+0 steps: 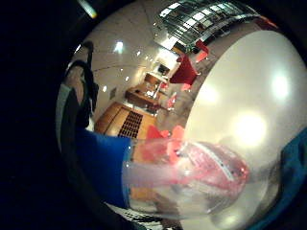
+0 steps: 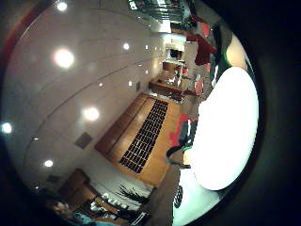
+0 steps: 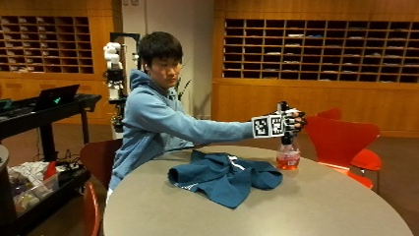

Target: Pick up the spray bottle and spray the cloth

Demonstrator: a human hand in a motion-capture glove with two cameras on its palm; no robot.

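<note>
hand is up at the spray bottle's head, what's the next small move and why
Probably lift the spray bottle and turn its nozzle toward the blue cloth. In the outside view the gloved right hand is curled round the bottle's top, but the base looks like it is on the table, upright beside the cloth, so a spray now would likely miss it.

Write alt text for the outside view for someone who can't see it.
A seated person's gloved right hand grips the top of a clear spray bottle holding reddish liquid, the bottle's base at the round grey table. A crumpled blue cloth lies on the table beside the bottle. An orange chair stands behind it.
</note>
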